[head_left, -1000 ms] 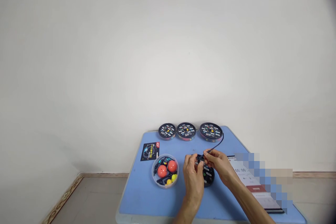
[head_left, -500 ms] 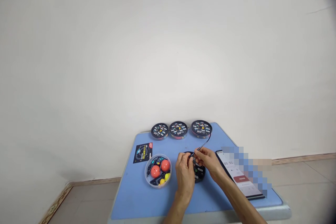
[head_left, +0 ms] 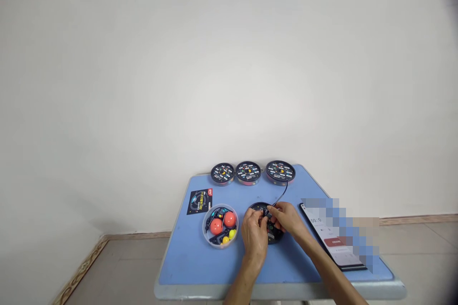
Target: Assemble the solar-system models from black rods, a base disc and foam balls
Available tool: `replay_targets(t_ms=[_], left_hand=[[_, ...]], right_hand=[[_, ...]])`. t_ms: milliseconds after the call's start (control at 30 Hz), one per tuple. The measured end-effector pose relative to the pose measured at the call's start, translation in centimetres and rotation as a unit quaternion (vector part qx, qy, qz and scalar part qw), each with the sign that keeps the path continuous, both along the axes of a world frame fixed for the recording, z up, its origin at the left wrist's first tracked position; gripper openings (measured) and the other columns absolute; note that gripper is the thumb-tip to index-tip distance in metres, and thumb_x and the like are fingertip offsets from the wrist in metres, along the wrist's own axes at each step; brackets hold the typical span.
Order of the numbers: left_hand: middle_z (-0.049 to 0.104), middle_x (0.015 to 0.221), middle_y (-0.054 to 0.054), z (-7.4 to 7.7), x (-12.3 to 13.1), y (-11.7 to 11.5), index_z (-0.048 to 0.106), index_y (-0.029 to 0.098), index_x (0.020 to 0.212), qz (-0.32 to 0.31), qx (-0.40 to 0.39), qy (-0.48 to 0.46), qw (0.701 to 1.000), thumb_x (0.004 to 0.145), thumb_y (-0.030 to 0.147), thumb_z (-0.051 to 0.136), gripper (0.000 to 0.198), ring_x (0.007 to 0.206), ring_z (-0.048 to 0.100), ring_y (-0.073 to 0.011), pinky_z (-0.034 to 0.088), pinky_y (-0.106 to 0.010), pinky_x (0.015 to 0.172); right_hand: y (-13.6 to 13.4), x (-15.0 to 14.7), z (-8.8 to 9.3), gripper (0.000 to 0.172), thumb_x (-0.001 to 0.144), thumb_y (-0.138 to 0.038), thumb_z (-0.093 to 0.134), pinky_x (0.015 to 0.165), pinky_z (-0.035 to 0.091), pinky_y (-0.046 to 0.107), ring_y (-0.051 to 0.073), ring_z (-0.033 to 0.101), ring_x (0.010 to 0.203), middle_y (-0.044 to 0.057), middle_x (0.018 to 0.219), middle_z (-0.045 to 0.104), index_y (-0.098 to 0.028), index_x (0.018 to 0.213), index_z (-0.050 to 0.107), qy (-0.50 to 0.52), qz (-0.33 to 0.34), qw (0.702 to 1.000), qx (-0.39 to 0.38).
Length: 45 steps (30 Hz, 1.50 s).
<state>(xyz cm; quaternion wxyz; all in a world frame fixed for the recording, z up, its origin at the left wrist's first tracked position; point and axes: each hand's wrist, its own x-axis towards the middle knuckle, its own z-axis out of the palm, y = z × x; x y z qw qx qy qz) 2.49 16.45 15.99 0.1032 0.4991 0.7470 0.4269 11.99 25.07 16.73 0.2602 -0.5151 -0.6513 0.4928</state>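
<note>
Both my hands meet over a round black lid (head_left: 275, 235) with printed markings, lying on the blue table. A thin black rod (head_left: 282, 192) sticks up and away from between my fingers, curving at its far end. My right hand (head_left: 286, 219) pinches the rod near its lower end. Opposite it, the fingers of my left hand (head_left: 255, 233) are closed at the same spot, and the small dark part between them is mostly hidden. To the left stands a clear round tub (head_left: 204, 238) with two red balls (head_left: 216, 226), small yellow balls (head_left: 225, 240) and black plastic pieces.
Three round boxes with black printed lids (head_left: 248, 171) line the back edge by the wall. A black printed card (head_left: 199, 201) lies at the left of the blue table (head_left: 193, 267). A phone (head_left: 336, 243), partly pixelated, lies at the right.
The view has shifted slightly, so the table sits a little further right. My hands have drawn closer together over the lid, still at the rod's lower end.
</note>
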Motion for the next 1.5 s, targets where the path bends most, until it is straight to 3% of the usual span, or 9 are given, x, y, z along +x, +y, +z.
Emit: replay_targets(t_ms=[133,300,533,900,1033,1133,1300,1400,1500], left_hand=[[0.069,0.094,-0.009,-0.2,0.0,0.0,0.073,0.016,0.088,0.0,-0.035,0.023,0.999,0.083,0.004,0.056,0.021,0.085,0.065,-0.0222,0.048,-0.032,0.075],[0.069,0.099,-0.013,-0.2,0.0,0.1,0.073,0.013,0.092,0.002,-0.071,0.056,0.996,0.085,0.002,0.05,0.026,0.094,0.065,-0.026,0.047,-0.035,0.081],[0.07,0.1,-0.015,0.3,-0.1,0.2,0.073,0.012,0.097,0.011,-0.097,0.07,0.993,0.086,0.003,0.045,0.031,0.093,0.066,-0.0264,0.048,-0.035,0.079],[0.068,0.111,-0.017,0.5,0.0,0.1,0.069,0.009,0.11,0.008,-0.076,0.062,0.995,0.083,0.001,0.05,0.034,0.105,0.063,-0.0278,0.049,-0.038,0.092],[0.064,0.122,-0.014,0.6,-0.2,-2.2,0.06,0.012,0.127,0.003,-0.021,0.084,0.996,0.084,0.004,0.055,0.044,0.114,0.059,-0.0273,0.049,-0.039,0.098],[0.066,0.114,-0.014,0.3,-1.7,-5.1,0.065,0.015,0.117,0.03,0.065,0.128,0.989,0.089,0.01,0.052,0.031,0.108,0.062,-0.0272,0.053,-0.041,0.092],[0.068,0.098,-0.009,-0.4,-5.6,-10.2,0.068,0.02,0.103,0.124,0.175,0.155,0.964,0.096,0.016,0.043,0.027,0.092,0.066,-0.0218,0.056,-0.034,0.082],[0.067,0.098,-0.009,-0.9,-7.4,-12.1,0.07,0.021,0.101,0.171,0.157,0.139,0.963,0.096,0.019,0.043,0.027,0.092,0.066,-0.022,0.056,-0.034,0.082],[0.066,0.114,-0.013,-1.6,-8.4,-13.1,0.071,0.02,0.109,0.163,0.122,0.135,0.97,0.095,0.024,0.047,0.028,0.106,0.063,-0.0262,0.055,-0.04,0.091]], right_hand=[[0.1,0.9,0.7,0.024,0.087,-0.028,0.05,0.049,0.04,0.027,0.02,0.064,0.049,0.006,0.054,0.068,-0.017,0.071,0.064,-0.121,0.014,0.989,0.088],[-1.3,0.9,1.3,0.027,0.091,-0.02,0.044,0.063,0.037,0.028,0.025,0.069,0.084,0.01,0.088,0.076,-0.02,0.094,0.071,-0.213,0.059,0.948,0.228],[-2.0,-0.3,0.8,0.032,0.088,-0.006,0.043,0.055,0.025,0.028,0.018,0.066,0.067,0.007,0.082,0.072,-0.02,0.077,0.069,-0.287,0.145,0.896,0.305],[-1.0,-0.7,0.4,0.033,0.09,-0.008,0.042,0.055,0.033,0.026,0.02,0.068,0.07,0.006,0.081,0.073,-0.021,0.081,0.071,-0.323,0.157,0.865,0.351],[-1.0,0.0,0.6,0.032,0.093,-0.013,0.043,0.057,0.038,0.027,0.022,0.071,0.075,0.007,0.088,0.075,-0.022,0.106,0.071,-0.313,0.13,0.866,0.368],[-1.6,0.6,1.4,0.035,0.097,-0.021,0.039,0.061,0.042,0.029,0.024,0.071,0.08,0.009,0.096,0.074,-0.021,0.118,0.066,-0.299,0.103,0.868,0.384],[-4.4,-1.5,4.0,0.033,0.099,-0.026,0.038,0.061,0.042,0.028,0.021,0.069,0.074,0.005,0.09,0.071,-0.023,0.106,0.07,-0.223,0.145,0.863,0.429],[-6.4,-4.6,5.1,0.037,0.1,-0.022,0.034,0.062,0.039,0.027,0.019,0.068,0.075,0.005,0.088,0.069,-0.023,0.096,0.071,-0.254,0.23,0.83,0.441],[-7.3,-7.8,5.2,0.034,0.094,-0.01,0.04,0.059,0.036,0.027,0.019,0.065,0.073,0.006,0.086,0.068,-0.022,0.088,0.071,-0.281,0.283,0.803,0.443]])
